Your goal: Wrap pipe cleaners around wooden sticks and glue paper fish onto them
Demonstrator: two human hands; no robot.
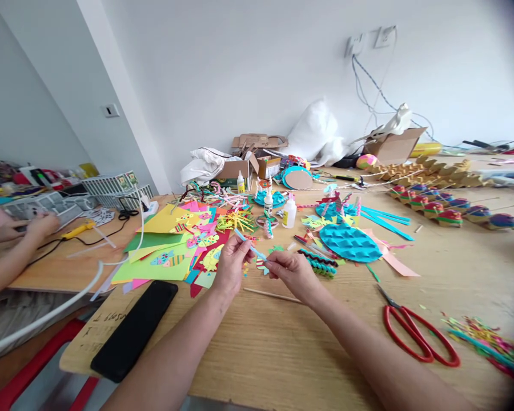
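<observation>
A narrow light blue paper strip (pixel 251 246) stretches at a slant between my two hands over the middle of the table. My left hand (pixel 230 267) pinches its upper end, and the fingertips of my right hand (pixel 292 275) are closed on the lower end. Just below the hands lies a thin wooden stick (pixel 272 295), partly covered by my right hand. Behind the right hand are dark and green crimped strips (pixel 319 264). A blue, bumpy oval piece (pixel 350 242) rests farther right. Paper fish cut-outs (pixel 212 258) lie beyond my left hand.
Red-handled scissors (pixel 417 334) and paper scraps (pixel 488 339) lie right. A black phone (pixel 135 331) sits front left, near coloured paper sheets (pixel 154 268). Glue bottles (pixel 289 212) stand behind the hands. Painted egg-carton rows (pixel 449 206) are back right. Another person's hands (pixel 38 224) work at far left.
</observation>
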